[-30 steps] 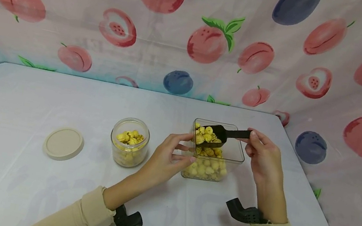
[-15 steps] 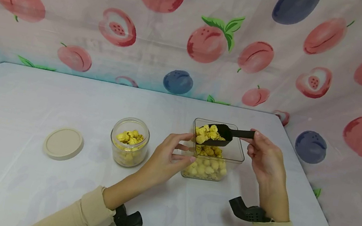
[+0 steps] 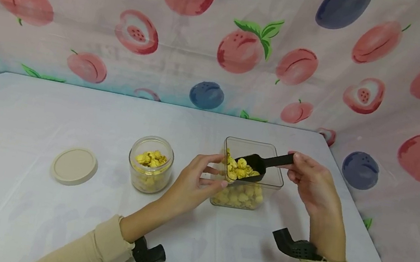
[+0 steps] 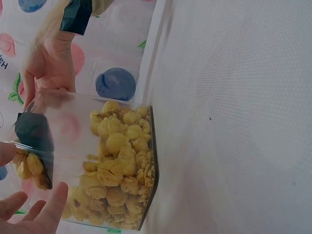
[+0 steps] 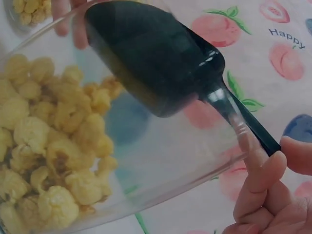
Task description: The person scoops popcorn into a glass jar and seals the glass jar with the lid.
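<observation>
My right hand (image 3: pixel 314 183) pinches the handle of a black scoop (image 3: pixel 278 160) between thumb and fingers. Yellow popcorn (image 3: pixel 240 169) fills the scoop's bowl, which sits inside the mouth of a clear rectangular box (image 3: pixel 272 178). More popcorn (image 4: pixel 117 161) lies heaped in the lower part of this box, below the scoop. At the box's left side, my left hand (image 3: pixel 193 184) rests spread fingers against the wall near the rim. The right wrist view shows the underside of the scoop (image 5: pixel 146 53) through the clear wall.
A round glass jar (image 3: pixel 148 178) partly filled with popcorn stands left of my left hand. Farther left, a beige round lid (image 3: pixel 74 166) lies flat on the white tablecloth (image 3: pixel 120 116). Behind the table hangs a fruit-print cloth (image 3: pixel 191 44).
The scoop has come down and toward me inside the box, its bowl tilting lower at the left. My right hand and forearm have shifted slightly right. My left hand stays in place.
</observation>
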Available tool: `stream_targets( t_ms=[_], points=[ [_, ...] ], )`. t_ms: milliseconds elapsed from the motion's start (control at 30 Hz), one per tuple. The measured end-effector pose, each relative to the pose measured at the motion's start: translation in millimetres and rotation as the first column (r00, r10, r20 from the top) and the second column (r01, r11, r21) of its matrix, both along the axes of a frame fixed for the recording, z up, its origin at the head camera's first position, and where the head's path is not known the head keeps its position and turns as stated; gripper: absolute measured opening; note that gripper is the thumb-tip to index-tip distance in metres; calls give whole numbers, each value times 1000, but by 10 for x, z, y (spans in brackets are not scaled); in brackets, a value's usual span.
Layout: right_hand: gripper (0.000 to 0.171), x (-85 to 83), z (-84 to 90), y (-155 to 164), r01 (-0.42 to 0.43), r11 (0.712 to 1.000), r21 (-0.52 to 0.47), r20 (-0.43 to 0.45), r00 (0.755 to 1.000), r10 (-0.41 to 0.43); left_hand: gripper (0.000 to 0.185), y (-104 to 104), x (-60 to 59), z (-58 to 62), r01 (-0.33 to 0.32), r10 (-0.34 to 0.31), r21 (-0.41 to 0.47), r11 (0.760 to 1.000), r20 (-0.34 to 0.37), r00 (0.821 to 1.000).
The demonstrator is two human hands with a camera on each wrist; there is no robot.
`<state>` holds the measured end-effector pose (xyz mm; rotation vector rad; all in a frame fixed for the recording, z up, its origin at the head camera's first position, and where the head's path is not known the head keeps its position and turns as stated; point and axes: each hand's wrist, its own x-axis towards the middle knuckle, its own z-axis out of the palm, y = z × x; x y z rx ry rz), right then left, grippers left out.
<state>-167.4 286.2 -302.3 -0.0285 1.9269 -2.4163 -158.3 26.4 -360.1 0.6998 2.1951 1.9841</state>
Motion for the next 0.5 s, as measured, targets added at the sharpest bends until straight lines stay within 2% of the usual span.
stream_targets(
  t_ms=[133,233,367,500],
  points=[
    [20,2,-4,20,-64,997,-34,-14,998,64,54,-3,-1,0,5,-5,-1,1000,3,1000],
    [24,-12,-30,38,-99,990,-97,-5,995,99,53,-5,-2,0,9,-9,1,1000,6,1000],
    [29,-49,-91,75,-141,970,-198,5,989,145,53,-4,-1,1,7,-7,-1,1000,8,1000],
    [31,-86,-143,110,-181,950,-255,7,982,189,53,-3,-1,5,3,-3,-4,1000,9,1000]
  ],
)
